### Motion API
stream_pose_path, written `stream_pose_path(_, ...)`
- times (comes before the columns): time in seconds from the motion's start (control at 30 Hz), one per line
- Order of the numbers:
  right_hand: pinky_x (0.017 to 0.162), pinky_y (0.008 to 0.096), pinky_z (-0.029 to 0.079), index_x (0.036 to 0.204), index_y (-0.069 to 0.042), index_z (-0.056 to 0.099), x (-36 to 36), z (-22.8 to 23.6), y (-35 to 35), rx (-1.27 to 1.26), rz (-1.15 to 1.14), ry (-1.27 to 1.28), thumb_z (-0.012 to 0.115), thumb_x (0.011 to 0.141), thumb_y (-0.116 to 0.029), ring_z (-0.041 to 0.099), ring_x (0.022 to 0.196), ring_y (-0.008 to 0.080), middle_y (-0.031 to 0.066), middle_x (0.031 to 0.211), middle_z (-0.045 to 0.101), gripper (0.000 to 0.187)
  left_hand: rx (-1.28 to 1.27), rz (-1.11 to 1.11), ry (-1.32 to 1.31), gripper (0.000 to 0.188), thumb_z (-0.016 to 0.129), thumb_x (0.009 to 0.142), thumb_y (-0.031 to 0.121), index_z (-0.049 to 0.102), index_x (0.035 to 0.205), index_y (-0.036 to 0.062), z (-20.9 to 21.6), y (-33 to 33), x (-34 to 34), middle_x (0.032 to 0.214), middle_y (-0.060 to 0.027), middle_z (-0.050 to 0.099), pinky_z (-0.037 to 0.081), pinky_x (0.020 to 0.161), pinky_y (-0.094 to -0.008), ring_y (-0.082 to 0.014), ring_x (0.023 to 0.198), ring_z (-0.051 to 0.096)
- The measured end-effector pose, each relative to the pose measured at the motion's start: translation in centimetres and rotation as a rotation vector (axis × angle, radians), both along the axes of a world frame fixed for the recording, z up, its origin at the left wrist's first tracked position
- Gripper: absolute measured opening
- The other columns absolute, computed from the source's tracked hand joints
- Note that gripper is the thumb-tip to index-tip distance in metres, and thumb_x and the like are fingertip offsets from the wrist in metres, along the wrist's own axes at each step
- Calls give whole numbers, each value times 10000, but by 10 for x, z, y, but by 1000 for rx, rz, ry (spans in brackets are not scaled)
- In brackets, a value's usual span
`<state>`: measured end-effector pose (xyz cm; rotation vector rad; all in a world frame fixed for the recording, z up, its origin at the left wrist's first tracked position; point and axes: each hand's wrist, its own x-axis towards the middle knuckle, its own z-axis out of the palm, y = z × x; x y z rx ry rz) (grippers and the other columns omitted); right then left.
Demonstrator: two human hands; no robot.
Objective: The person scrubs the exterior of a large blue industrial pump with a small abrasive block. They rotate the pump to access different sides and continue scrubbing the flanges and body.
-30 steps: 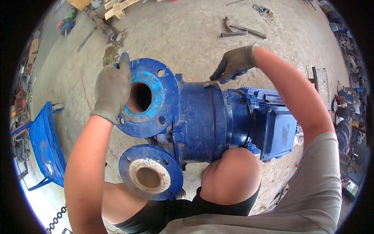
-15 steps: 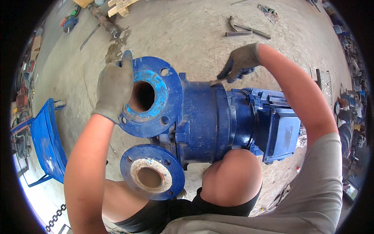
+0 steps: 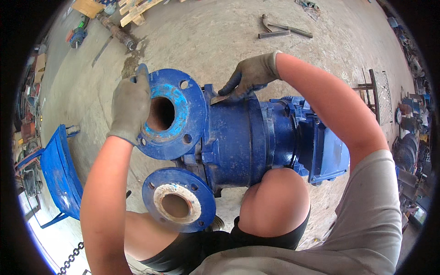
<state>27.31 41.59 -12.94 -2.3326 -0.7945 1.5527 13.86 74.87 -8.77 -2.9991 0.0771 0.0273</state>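
A blue pump [image 3: 231, 142] with a motor [image 3: 331, 153] at its right end lies on the floor before me. My left hand [image 3: 130, 105], in a grey glove, grips the left rim of its upper pipe flange [image 3: 195, 103], beside the open bore. Bright blue patches ring that bore. A lower flange [image 3: 205, 206] with a whitish, worn ring faces me near my knees. My right hand [image 3: 252, 75], also gloved, is closed on a small flat scraper [image 3: 219, 99], its blade at the top of the casing next to the upper flange. The scraper's other end is hidden in the glove.
A hammer [image 3: 288, 30] and a metal bar [image 3: 274, 34] lie on the concrete floor beyond the pump. At left stands a blue metal wheelbarrow-like tray [image 3: 59, 172]. A rusty shaft [image 3: 117, 32] and wooden pallet [image 3: 137, 10] are at the far left. Metal parts [image 3: 408, 149] crowd the right.
My right hand has moved left along the casing with the scraper, nearer the upper flange. My left hand keeps its hold on the flange. The whole view has shifted slightly.
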Motion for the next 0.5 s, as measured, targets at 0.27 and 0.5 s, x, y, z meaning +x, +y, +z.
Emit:
stream_pose_path(0.27, 1127, 376, 526, 1483, -299, 753, -2, -9, 3, 151, 13, 38, 791, 995, -376, 717, 1214, 215, 68, 1401, 798, 495, -252, 295, 94, 428, 539, 1120, 127, 601, 1521, -12, -1, 0, 12, 1014, -279, 742, 587, 819, -550, -433, 937, 744)
stream_pose_path(0.5, 1135, 367, 526, 1478, -301, 757, 3, -22, 9, 78, -50, 84, 806, 980, -340, 706, 1256, 201, 41, 1441, 780, 503, -121, 54, 83, 434, 538, 1106, 95, 601, 1525, 3, -4, 7, 6, 1017, -261, 751, 585, 822, -553, -429, 943, 747)
